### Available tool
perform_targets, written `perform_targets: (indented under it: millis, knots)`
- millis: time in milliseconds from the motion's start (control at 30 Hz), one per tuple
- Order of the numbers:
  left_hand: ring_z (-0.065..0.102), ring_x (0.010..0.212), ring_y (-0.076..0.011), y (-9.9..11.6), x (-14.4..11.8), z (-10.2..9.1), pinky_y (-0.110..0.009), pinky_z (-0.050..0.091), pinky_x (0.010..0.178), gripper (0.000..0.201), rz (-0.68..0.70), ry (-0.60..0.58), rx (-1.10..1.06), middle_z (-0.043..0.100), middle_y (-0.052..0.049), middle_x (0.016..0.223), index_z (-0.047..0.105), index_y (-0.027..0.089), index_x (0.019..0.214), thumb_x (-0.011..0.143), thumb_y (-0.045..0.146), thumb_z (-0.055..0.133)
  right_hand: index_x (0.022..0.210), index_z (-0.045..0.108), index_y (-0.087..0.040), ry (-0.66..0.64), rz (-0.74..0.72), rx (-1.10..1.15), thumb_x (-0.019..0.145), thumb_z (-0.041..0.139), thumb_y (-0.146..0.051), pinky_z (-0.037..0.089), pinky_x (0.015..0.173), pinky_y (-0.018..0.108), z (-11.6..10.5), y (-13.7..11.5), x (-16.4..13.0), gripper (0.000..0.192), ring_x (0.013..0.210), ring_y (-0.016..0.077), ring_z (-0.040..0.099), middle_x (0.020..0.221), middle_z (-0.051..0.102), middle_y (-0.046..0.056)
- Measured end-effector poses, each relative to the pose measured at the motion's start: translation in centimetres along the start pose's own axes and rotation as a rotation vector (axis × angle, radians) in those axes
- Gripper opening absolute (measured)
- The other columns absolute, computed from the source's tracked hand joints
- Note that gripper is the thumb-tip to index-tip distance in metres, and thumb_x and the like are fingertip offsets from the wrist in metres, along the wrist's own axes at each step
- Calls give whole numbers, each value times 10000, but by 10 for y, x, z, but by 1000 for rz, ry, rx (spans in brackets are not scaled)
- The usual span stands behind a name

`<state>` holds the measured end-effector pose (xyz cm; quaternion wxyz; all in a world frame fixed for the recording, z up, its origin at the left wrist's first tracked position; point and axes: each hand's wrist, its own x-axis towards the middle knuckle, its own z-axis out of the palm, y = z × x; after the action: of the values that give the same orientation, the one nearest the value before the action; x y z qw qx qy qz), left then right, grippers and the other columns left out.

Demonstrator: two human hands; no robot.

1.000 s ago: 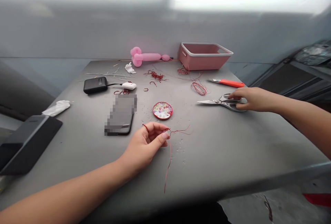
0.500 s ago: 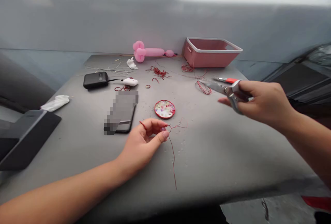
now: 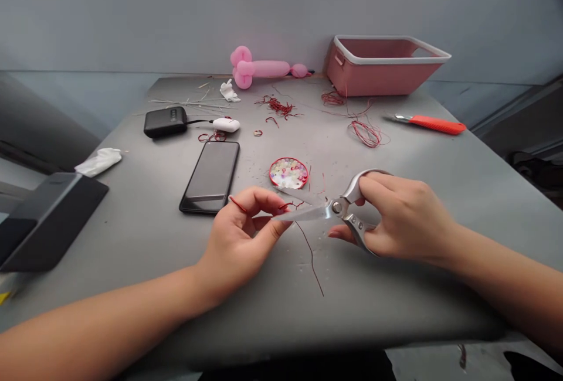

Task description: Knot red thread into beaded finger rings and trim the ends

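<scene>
Centrally in the head view, a thin dark-red strand (image 3: pixel 312 255) runs out from pinched fingertips, its long tail bending down toward the lower middle of the frame and a shorter, twisted part lying between the parted blades of silver scissors (image 3: pixel 336 207). At center left, the left hand (image 3: pixel 246 228) clamps the strand between thumb and forefinger, the other fingers curled, with a red loop (image 3: pixel 238 204) around the forefinger. Right of center, the right hand (image 3: pixel 400 217) is wrapped around the scissor handles, the blades pointing left; whether the lower blade touches the left thumb cannot be told. The left forearm slants up from the lower left corner, the right one comes in from the lower right edge, and both hands are above the gray table (image 3: pixel 404 293). Just beyond the blades sits a red-rimmed dish (image 3: pixel 270 173) of beads (image 3: pixel 292 170).
</scene>
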<state>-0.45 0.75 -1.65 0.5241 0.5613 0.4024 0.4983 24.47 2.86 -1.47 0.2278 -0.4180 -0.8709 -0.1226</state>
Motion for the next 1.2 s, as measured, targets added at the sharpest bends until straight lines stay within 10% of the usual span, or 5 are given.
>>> perform_targets:
  millis: [1200]
  knots:
    - [623, 580, -41, 14, 1, 9, -94, 525, 575, 199, -259, -131, -215, 658, 55, 614, 638, 169, 674, 678, 25, 776, 594, 374, -231, -8, -49, -218, 804, 493, -304, 277, 466, 311, -9, -10, -4, 252, 465, 164, 326, 489, 423, 28]
